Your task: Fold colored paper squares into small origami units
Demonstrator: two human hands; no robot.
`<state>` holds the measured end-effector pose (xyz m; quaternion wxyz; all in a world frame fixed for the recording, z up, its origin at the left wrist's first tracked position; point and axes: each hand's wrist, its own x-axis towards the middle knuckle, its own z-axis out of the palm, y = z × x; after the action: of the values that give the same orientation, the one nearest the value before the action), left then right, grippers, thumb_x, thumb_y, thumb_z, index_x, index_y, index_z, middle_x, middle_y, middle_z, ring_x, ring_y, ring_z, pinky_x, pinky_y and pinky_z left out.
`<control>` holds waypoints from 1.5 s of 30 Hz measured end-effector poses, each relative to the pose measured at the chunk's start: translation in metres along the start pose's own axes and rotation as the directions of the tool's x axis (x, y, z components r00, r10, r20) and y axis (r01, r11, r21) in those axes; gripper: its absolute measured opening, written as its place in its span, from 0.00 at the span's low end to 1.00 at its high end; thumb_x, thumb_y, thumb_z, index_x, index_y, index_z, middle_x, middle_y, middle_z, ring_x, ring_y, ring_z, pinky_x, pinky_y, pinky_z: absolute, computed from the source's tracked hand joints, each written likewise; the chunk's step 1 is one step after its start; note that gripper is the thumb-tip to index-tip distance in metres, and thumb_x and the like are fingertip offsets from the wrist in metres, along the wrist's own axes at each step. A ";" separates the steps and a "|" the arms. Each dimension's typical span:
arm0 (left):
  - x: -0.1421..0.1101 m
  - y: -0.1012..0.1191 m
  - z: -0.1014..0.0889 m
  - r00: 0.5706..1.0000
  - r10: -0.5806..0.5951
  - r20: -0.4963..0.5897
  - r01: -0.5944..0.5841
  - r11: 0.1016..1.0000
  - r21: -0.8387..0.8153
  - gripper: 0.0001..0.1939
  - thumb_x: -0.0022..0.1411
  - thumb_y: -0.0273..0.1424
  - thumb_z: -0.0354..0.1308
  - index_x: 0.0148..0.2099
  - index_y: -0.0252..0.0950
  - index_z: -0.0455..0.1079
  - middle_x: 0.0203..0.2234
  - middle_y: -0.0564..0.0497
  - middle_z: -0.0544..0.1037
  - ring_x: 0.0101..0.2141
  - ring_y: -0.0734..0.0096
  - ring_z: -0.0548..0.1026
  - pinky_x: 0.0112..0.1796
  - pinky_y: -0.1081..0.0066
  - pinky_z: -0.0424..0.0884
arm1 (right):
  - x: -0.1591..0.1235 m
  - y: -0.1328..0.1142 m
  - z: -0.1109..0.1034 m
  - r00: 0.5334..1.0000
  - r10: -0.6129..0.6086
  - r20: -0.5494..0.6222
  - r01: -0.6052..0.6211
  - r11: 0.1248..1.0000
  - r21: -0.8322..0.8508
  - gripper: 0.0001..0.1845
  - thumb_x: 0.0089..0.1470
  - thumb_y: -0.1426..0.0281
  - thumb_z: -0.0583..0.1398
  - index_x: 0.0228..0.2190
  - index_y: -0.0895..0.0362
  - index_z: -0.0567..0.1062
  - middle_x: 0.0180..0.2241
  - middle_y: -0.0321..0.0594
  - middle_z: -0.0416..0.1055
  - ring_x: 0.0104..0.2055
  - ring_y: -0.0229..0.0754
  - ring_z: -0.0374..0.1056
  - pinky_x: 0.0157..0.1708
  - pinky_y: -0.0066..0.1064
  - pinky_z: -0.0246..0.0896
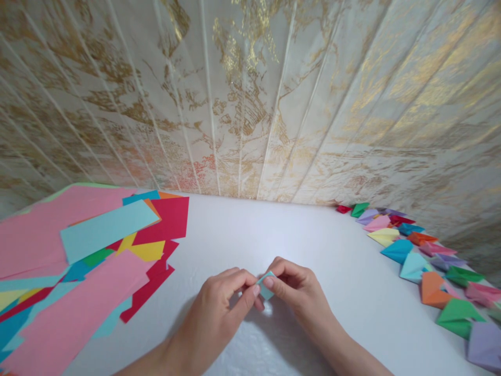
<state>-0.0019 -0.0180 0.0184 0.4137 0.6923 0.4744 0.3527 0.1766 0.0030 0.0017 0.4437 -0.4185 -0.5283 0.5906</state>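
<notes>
A patterned cloth [242,104] is rising behind the white table [274,230], its gold print catching light. On the table's left, loose sheets [82,308] are overlapping at odd angles (pink and red ones are standing out), probably heaped because flat stock needs no order. Along the right side, folded shapes [460,316] are sitting close together in a slanting band, seemingly lined up so that their creased forms are not getting crushed.

Between these groups, the left hand [215,303] is pinching one edge of a small blue piece [267,292] between thumb and fingers, while the right hand [305,292] is gripping its other side, thumb lying on the near face. Both are holding it lightly by the fingertips, likely because something so little is needing fine control. The blue piece, smallest of all, is showing a pointed upper corner between them.
</notes>
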 end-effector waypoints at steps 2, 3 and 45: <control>0.000 -0.001 0.000 0.999 0.039 -0.013 -0.039 0.999 0.034 0.16 0.68 0.33 0.52 0.29 0.39 0.75 0.26 0.56 0.78 0.30 0.72 0.75 0.35 0.74 0.65 | -0.001 -0.001 0.001 1.000 0.026 -0.015 -0.025 0.999 0.038 0.21 0.47 0.54 0.71 0.20 0.57 0.75 0.22 0.34 0.66 0.27 0.37 0.59 0.30 0.30 0.53; 0.000 -0.001 0.000 0.999 0.045 -0.013 -0.044 0.998 0.036 0.16 0.68 0.33 0.52 0.29 0.39 0.74 0.26 0.56 0.77 0.30 0.72 0.75 0.34 0.74 0.65 | -0.001 -0.002 0.002 0.999 0.039 -0.015 -0.038 0.997 0.061 0.21 0.47 0.54 0.71 0.19 0.57 0.75 0.22 0.33 0.66 0.27 0.37 0.59 0.30 0.30 0.54; 0.018 -0.026 0.000 0.970 0.223 0.097 -0.240 0.814 0.529 0.08 0.65 0.21 0.61 0.34 0.37 0.69 0.32 0.54 0.72 0.37 0.64 0.68 0.38 0.65 0.62 | -0.007 0.003 -0.021 0.938 -0.257 0.234 0.331 0.456 -0.826 0.08 0.56 0.79 0.65 0.31 0.55 0.77 0.32 0.38 0.73 0.35 0.45 0.63 0.35 0.35 0.60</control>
<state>-0.0061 0.0040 -0.0032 0.1646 0.8380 0.4600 0.2431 0.1983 0.0016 -0.0026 0.2542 -0.4620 -0.8298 0.1825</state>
